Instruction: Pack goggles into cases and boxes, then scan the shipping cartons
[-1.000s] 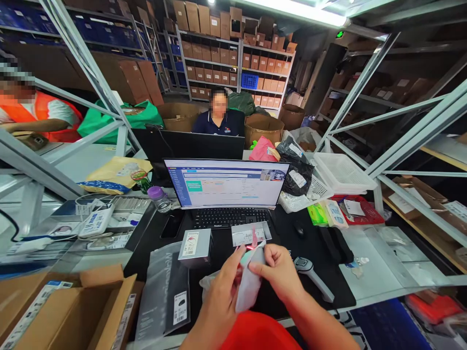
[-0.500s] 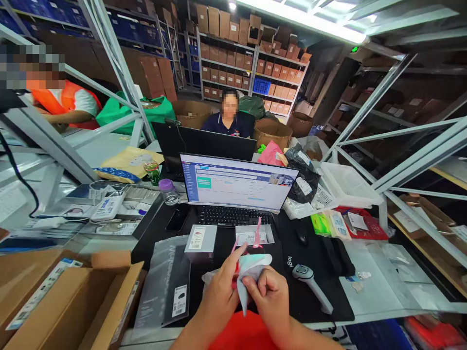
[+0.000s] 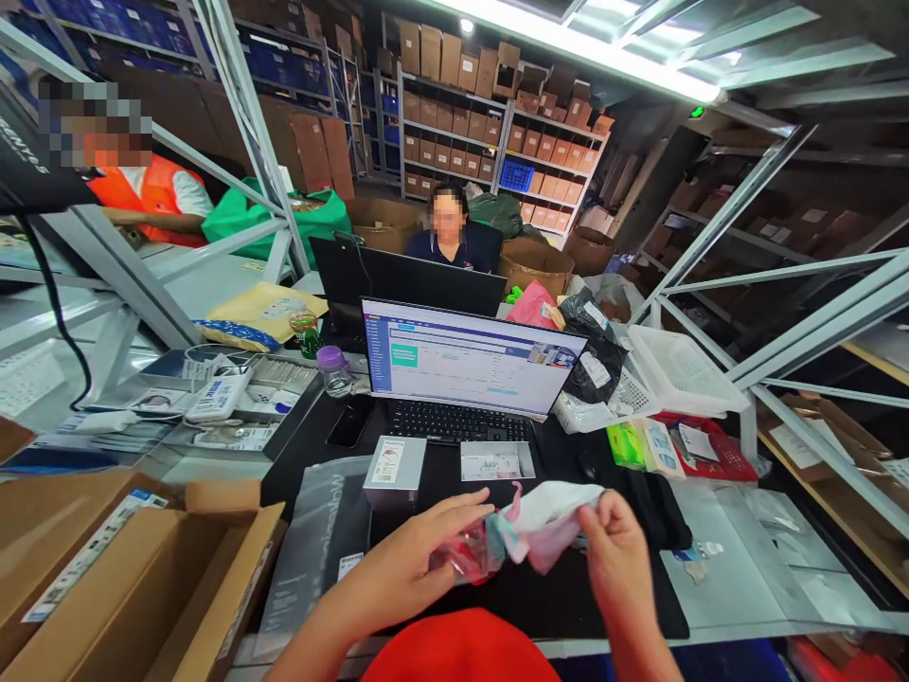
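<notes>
In the head view, my left hand [image 3: 433, 549] is curled around a red, shiny, partly see-through item [image 3: 469, 557]; its exact kind is unclear. My right hand [image 3: 616, 540] pinches the right end of a thin white and pink cloth [image 3: 558, 516] between thumb and fingers. The cloth hangs stretched between both hands, its left end with a pink strip against the red item. Just beyond them lies an open shallow grey box [image 3: 529, 458] with a printed paper in it. A closed grey box [image 3: 394, 474] with a label stands left of it.
A flat dark packet [image 3: 312, 540] and open cardboard boxes [image 3: 205, 559] lie left. Behind are a keyboard [image 3: 454, 423], a monitor [image 3: 469, 365] and a phone [image 3: 351, 423]. White trays [image 3: 686, 369] and a red basket [image 3: 717, 450] stand right. Two other people sit beyond the desk.
My right hand has moved right, drawing out the cloth that was bunched between my hands. My left hand has shifted slightly left with the red item. The pink strip has left the open box.
</notes>
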